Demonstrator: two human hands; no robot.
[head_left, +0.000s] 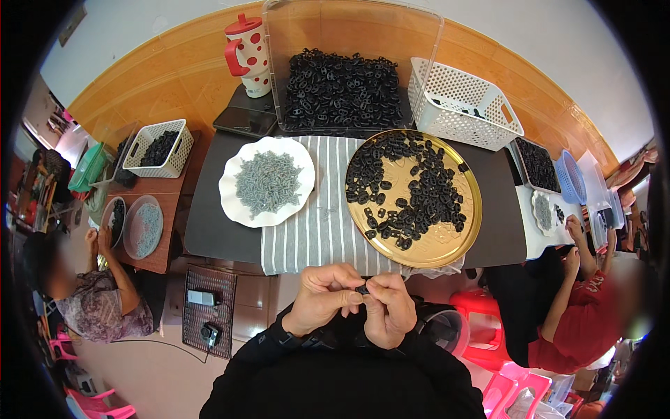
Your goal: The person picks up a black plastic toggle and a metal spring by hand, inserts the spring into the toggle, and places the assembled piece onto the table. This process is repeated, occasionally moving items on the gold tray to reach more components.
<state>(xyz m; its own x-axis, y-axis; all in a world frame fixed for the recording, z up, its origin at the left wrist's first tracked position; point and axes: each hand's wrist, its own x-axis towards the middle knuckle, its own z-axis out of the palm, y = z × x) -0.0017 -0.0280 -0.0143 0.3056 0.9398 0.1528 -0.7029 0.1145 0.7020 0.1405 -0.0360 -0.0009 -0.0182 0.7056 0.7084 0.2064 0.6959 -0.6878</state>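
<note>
My left hand (326,299) and my right hand (389,309) meet in front of my chest, just off the table's near edge. Between their pinched fingertips is a small black plastic piece (362,289), mostly covered by the fingers. Beyond my hands, a round gold tray (412,255) carries many loose black oval pieces with holes. To its left, a white scalloped plate (232,204) bears a heap of small grey screw-like metal pieces (272,183). Under both lies a grey cloth with white stripes (328,244).
A clear bin (426,42) full of black pieces stands at the back, with a white perforated basket (469,126) to its right. A red-dotted tumbler (255,63) and a dark phone (244,121) sit back left. People work at side tables left and right.
</note>
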